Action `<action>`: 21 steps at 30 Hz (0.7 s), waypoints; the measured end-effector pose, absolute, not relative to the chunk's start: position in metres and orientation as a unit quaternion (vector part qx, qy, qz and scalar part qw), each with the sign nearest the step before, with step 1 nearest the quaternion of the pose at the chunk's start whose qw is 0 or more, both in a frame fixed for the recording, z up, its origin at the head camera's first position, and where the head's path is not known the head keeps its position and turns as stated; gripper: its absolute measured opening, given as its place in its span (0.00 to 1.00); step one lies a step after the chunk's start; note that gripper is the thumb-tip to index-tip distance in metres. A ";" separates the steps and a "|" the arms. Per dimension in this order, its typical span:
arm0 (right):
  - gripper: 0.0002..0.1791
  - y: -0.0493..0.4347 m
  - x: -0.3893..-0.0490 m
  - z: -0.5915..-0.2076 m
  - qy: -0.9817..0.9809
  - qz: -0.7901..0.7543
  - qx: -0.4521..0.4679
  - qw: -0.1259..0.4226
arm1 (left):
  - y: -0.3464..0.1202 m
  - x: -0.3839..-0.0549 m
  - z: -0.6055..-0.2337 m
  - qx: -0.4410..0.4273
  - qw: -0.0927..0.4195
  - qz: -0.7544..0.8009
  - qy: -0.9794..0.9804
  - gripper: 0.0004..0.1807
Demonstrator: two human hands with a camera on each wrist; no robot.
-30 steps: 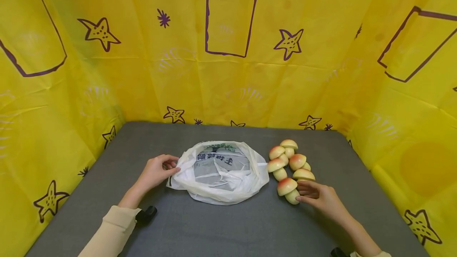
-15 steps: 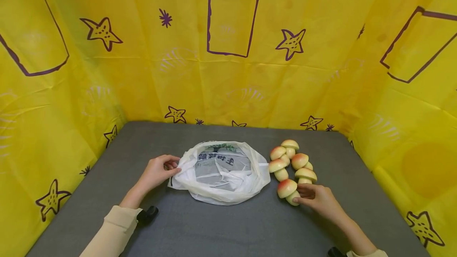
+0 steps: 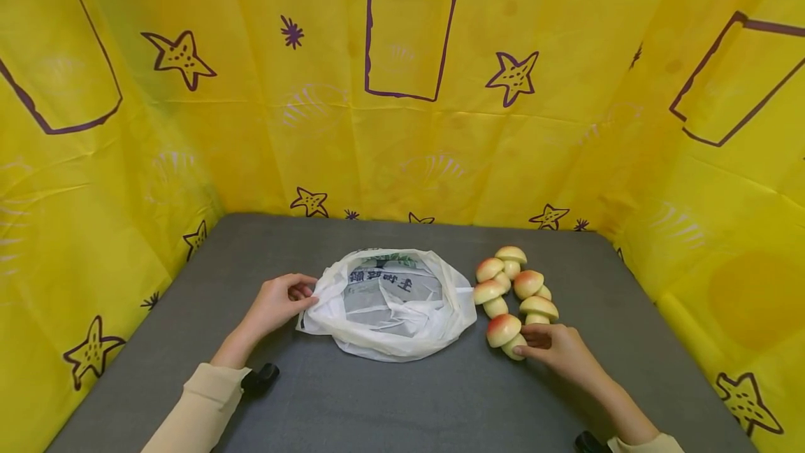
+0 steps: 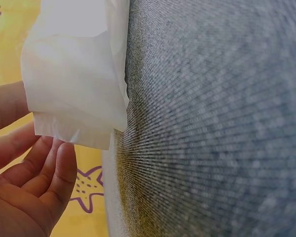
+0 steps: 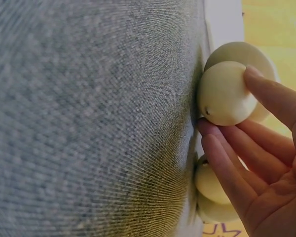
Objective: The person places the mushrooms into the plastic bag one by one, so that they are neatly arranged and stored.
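A white plastic bag [image 3: 402, 348] with dark printing lies on the table, its mouth spread wide. My left hand [image 3: 283, 299] pinches the bag's left rim between thumb and fingers; the left wrist view shows the white film [image 4: 71, 84] at the fingertips. To the right of the bag, my right hand [image 3: 560, 351] holds the nearest toy mushroom [image 3: 504, 331], red-topped with a pale stem, by that stem. In the right wrist view the thumb and fingers lie on either side of the round stem end [image 5: 226, 94]. Whether this mushroom is off the table I cannot tell.
Several more toy mushrooms cluster just behind the held one, among them one with a yellowish cap [image 3: 539, 308] close to my right fingers and another beside the bag [image 3: 488, 291]. Yellow patterned cloth [image 3: 409, 152] walls in the grey table [image 3: 390, 411] at the back and both sides.
My right hand and the mushroom in it have shifted slightly left, a little apart from the yellowish-capped one. The left hand keeps its hold on the bag.
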State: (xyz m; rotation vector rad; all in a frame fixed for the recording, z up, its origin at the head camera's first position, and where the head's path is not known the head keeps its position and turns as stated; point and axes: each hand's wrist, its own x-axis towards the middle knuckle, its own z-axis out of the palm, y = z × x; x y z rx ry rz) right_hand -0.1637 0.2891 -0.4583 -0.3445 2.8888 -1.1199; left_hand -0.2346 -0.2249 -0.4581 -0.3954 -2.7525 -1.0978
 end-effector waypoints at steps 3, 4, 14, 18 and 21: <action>0.26 0.289 -0.164 -0.458 0.928 -0.356 -0.115 0.010 | -0.225 -0.234 -0.458 -0.132 0.078 -0.366 -0.918 0.16; 0.26 0.289 -0.164 -0.458 0.928 -0.355 -0.115 0.010 | -0.225 -0.234 -0.458 -0.133 0.079 -0.366 -0.918 0.16; 0.26 0.288 -0.164 -0.458 0.924 -0.364 -0.117 0.012 | -0.224 -0.233 -0.456 -0.131 0.074 -0.369 -0.917 0.15; 0.27 0.289 -0.164 -0.458 0.923 -0.364 -0.119 0.017 | -0.224 -0.233 -0.456 -0.128 0.069 -0.369 -0.918 0.15; 0.27 0.288 -0.164 -0.457 0.923 -0.366 -0.118 0.019 | -0.224 -0.232 -0.456 -0.126 0.065 -0.370 -0.918 0.15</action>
